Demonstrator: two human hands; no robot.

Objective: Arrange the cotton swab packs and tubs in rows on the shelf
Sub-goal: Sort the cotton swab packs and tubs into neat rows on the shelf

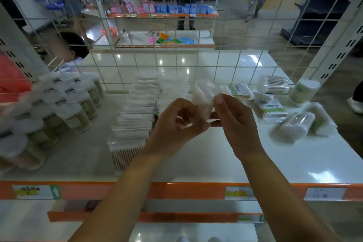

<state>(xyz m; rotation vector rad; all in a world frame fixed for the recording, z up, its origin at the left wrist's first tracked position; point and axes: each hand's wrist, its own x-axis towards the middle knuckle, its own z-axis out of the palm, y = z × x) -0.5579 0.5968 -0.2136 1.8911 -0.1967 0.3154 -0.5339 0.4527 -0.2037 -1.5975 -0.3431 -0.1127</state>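
I see both hands, left hand (pixel 174 122) and right hand (pixel 233 118), pinching one clear swab pack (pixel 204 96) (blurred) above the shelf (pixel 216 155), fingers curled.

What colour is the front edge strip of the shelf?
Orange, on the shelf's edge strip; head view.

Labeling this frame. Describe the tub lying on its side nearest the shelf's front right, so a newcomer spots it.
Start at the white shelf with the orange front strip. On its right side sits a loose scatter of packs and tubs. The clear tub is the one nearest the front edge, lying on its side, unlike the upright tubs in rows at left.
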